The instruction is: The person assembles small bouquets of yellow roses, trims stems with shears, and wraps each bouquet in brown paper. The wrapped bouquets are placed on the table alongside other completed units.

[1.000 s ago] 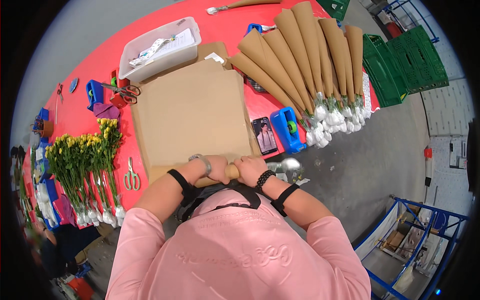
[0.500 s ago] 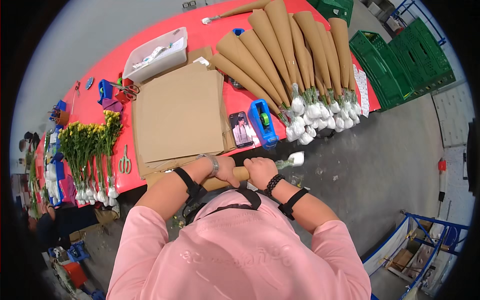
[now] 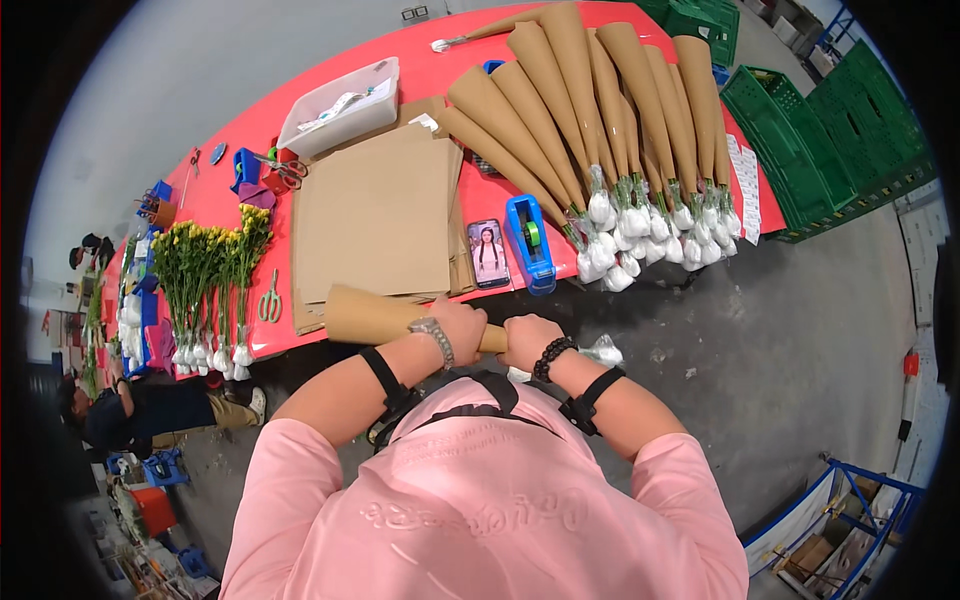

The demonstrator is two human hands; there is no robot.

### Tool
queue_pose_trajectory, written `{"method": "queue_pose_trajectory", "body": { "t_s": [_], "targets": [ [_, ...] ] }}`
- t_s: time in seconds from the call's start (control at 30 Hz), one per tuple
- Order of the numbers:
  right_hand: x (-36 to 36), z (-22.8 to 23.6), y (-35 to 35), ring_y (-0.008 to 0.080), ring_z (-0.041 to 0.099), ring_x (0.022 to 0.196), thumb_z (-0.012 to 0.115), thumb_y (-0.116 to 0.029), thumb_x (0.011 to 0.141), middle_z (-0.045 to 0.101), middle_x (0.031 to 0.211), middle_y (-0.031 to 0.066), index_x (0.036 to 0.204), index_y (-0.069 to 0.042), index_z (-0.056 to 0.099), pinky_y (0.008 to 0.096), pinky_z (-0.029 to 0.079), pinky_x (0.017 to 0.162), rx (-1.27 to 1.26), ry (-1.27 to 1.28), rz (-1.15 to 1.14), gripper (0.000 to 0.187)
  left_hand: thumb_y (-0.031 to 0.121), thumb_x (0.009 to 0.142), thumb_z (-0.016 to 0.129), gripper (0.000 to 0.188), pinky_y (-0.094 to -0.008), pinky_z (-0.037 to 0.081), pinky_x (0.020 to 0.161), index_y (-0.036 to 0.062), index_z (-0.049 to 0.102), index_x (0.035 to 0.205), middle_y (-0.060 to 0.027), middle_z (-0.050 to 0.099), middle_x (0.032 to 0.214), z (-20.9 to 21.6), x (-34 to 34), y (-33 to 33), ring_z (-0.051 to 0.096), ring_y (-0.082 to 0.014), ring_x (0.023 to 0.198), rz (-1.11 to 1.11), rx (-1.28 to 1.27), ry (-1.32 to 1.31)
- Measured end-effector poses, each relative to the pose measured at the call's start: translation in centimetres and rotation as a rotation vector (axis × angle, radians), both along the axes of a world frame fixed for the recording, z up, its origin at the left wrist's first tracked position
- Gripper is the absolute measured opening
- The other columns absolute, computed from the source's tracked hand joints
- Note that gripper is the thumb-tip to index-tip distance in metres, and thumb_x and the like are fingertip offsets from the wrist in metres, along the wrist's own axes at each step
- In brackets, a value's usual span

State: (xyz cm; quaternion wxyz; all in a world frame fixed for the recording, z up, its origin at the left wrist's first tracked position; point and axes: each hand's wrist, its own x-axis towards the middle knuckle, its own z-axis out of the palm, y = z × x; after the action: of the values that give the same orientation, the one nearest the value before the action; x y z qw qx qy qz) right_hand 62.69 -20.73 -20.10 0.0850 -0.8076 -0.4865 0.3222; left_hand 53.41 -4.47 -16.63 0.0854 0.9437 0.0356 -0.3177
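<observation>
I hold a brown paper cone [image 3: 375,315] lying sideways at the front edge of the red table [image 3: 240,120]. My left hand [image 3: 462,325] grips its middle, my right hand [image 3: 528,340] its narrow end, where a clear plastic wrapped stem tip [image 3: 603,350] sticks out to the right. A stack of brown paper sheets [image 3: 375,215] lies just behind the cone. A row of several finished paper cones [image 3: 560,110] with white wrapped stems fans out at the right of the table.
Yellow flowers [image 3: 205,275] and green scissors [image 3: 270,300] lie at the left. A phone [image 3: 488,252] and a blue tape dispenser [image 3: 530,240] sit beside the sheets. A white tray [image 3: 340,105] stands behind, green crates [image 3: 830,130] at the right. A person [image 3: 150,410] crouches at the lower left.
My view has swung left and the table sits more to the right. Both hands have kept their grip on the cone, which now shows more of its wide left end.
</observation>
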Motion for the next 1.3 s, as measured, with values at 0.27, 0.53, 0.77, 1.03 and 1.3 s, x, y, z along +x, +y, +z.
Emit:
{"method": "queue_pose_trajectory", "body": {
  "t_s": [0.27, 0.53, 0.77, 1.03, 1.3],
  "targets": [
    [1.2, -1.8, -0.9, 0.0268, 0.070, 0.076, 0.084, -0.025, 0.069, 0.071, 0.081, 0.0079, 0.086, -0.010, 0.068, 0.0411, 0.055, 0.064, 0.454, -0.302, 0.169, 0.028, 0.057, 0.071, 0.079, 0.063, -0.0434, 0.056, 0.080, 0.0006, 0.077, 0.100, -0.0160, 0.076, 0.095, 0.0, 1.3, 1.6, 0.073, -0.0329, 0.087, 0.221, -0.345, 0.440],
    [4.9, -0.9, 0.1, 0.0169, 0.066, 0.069, 0.086, -0.035, 0.082, 0.072, 0.077, 0.0047, 0.114, 0.002, 0.070, 0.0310, 0.055, 0.066, -0.091, 0.866, 0.020, 0.052, 0.047, 0.079, 0.075, 0.043, -0.0449, 0.055, 0.078, 0.0100, 0.069, 0.102, -0.0102, 0.075, 0.089, 0.8, -1.5, -1.7, 0.074, -0.0289, 0.086, -0.098, 0.083, -0.169],
    [12.8, -10.1, -0.1, 0.0324, 0.074, 0.087, 0.070, -0.030, 0.093, 0.076, 0.090, 0.0158, 0.112, -0.001, 0.070, 0.0429, 0.057, 0.080, 0.545, 0.193, -0.898, 0.034, 0.044, 0.076, 0.075, 0.042, -0.0488, 0.056, 0.073, 0.0097, 0.068, 0.100, -0.0138, 0.072, 0.084, 2.9, -8.3, 1.7, 0.071, -0.0349, 0.083, 0.339, 0.109, -0.146],
    [11.2, -12.2, 4.1, 0.0356, 0.072, 0.090, 0.072, -0.025, 0.090, 0.076, 0.092, 0.0158, 0.124, -0.008, 0.064, 0.0474, 0.055, 0.082, 0.561, 0.101, -0.831, 0.038, 0.047, 0.077, 0.076, 0.045, -0.0495, 0.058, 0.073, 0.0080, 0.068, 0.098, -0.0175, 0.072, 0.083, 5.2, -11.3, 3.7, 0.072, -0.0376, 0.082, 0.649, 0.142, -0.252],
    [5.2, -8.9, -1.5, 0.0372, 0.072, 0.085, 0.070, -0.027, 0.092, 0.075, 0.087, 0.0159, 0.112, -0.009, 0.070, 0.0496, 0.056, 0.075, 0.454, -0.141, -0.735, 0.027, 0.043, 0.077, 0.080, 0.052, -0.0475, 0.058, 0.080, 0.0031, 0.070, 0.109, -0.0209, 0.074, 0.092, 6.2, -11.7, 5.2, 0.072, -0.0392, 0.089, 0.832, -0.015, -0.311]
  ]
}}
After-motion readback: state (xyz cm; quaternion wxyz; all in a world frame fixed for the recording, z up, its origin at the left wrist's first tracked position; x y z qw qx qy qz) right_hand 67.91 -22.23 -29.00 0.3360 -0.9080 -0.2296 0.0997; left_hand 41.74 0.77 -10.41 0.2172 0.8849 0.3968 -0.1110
